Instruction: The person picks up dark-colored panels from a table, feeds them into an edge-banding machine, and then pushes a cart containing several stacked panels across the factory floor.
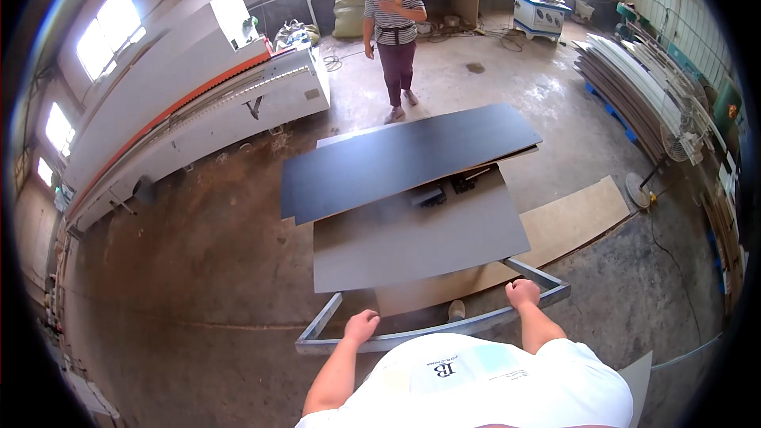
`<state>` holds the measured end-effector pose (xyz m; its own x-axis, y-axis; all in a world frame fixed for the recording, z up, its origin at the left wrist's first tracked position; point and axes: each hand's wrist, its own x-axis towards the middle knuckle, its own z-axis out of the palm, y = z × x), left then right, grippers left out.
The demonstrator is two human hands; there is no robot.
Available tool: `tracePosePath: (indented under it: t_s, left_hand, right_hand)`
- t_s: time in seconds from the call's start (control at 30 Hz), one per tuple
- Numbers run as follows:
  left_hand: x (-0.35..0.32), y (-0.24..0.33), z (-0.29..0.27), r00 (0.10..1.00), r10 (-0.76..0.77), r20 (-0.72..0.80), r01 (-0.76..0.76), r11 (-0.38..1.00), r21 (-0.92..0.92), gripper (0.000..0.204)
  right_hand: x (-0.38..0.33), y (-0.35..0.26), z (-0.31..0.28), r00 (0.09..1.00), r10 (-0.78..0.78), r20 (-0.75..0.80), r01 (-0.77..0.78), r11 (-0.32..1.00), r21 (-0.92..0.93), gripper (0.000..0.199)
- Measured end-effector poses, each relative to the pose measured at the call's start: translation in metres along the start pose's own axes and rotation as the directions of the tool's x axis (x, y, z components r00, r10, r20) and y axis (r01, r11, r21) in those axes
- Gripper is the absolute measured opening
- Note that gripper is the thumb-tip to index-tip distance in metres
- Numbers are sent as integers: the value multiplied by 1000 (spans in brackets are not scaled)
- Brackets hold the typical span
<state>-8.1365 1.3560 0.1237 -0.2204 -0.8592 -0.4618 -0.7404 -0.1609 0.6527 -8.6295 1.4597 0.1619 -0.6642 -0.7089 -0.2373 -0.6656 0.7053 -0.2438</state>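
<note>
Both my fists are closed at the near bar of a grey metal frame [452, 334], which looks like a cart's push handle. My left hand [363, 325] is curled over the bar toward its left end. Toward the right corner, my right hand [523, 293] grips the same bar; the fingers' undersides are hidden. Just beyond the frame lies a flat grey board [420, 242]. A long dark blue-black panel [404, 160] lies higher and farther off, with black fittings [430, 196] showing below its near edge. One shoe [456, 311] shows beyond the bar.
A person in a striped top [394, 28] stands past the panels. A long white machine [206, 111] runs along the left. Stacked boards [626, 87] and a standing fan [674, 147] are at right. A tan sheet [575, 222] lies on the floor; a blue-white cabinet [539, 14] stands behind.
</note>
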Motion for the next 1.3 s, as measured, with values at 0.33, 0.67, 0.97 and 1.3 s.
tracePosePath:
  t_s: [0.33, 0.67, 0.97, 1.3]
  left_hand:
    - [-27, -44, -59, 972, -50, -229, 114, 955, 273, 29]
    - [-26, -34, -53, 960, -35, -277, 133, 930, 343, 25]
    - [42, 47, -112, 644, 179, -744, -268, 963, 0, 58]
    - [25, 220, -137, 597, 748, -289, -733, 655, 182, 35]
  right_hand:
    - [9, 5, 8, 1000, -16, -27, 15, 999, -34, 31]
    - [-1, 1, -5, 989, -67, 129, 75, 995, -60, 36]
    - [-4, -7, -9, 996, -81, 47, 83, 996, -44, 34]
    - [9, 12, 11, 1000, -27, -6, 27, 998, -48, 34]
